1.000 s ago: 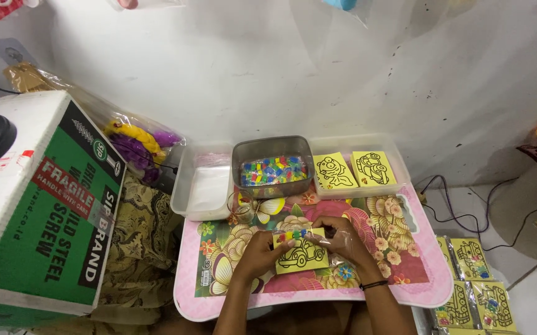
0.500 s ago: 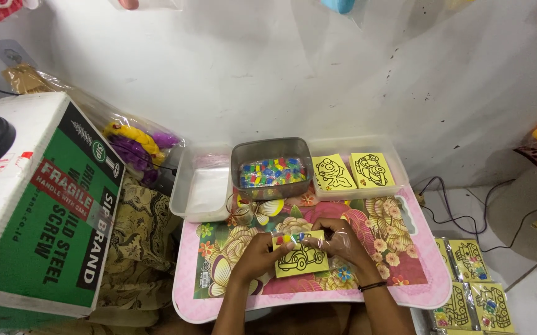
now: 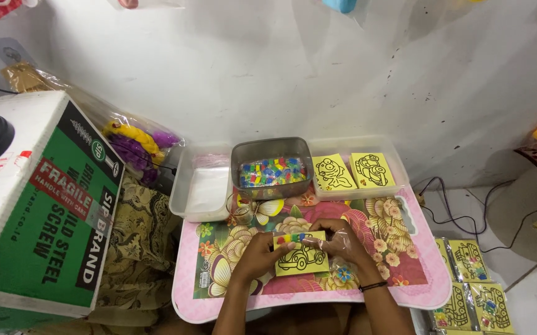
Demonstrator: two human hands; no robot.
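One yellow card (image 3: 301, 259) with a black car outline sits low in the frame's centre on the floral pink table (image 3: 405, 273). The left hand (image 3: 257, 253) and right hand (image 3: 338, 239) pinch it, with a clear plastic sleeve (image 3: 338, 243). Above it, a grey tray (image 3: 272, 149) holds colourful packets, beside two more yellow cards (image 3: 351, 171).
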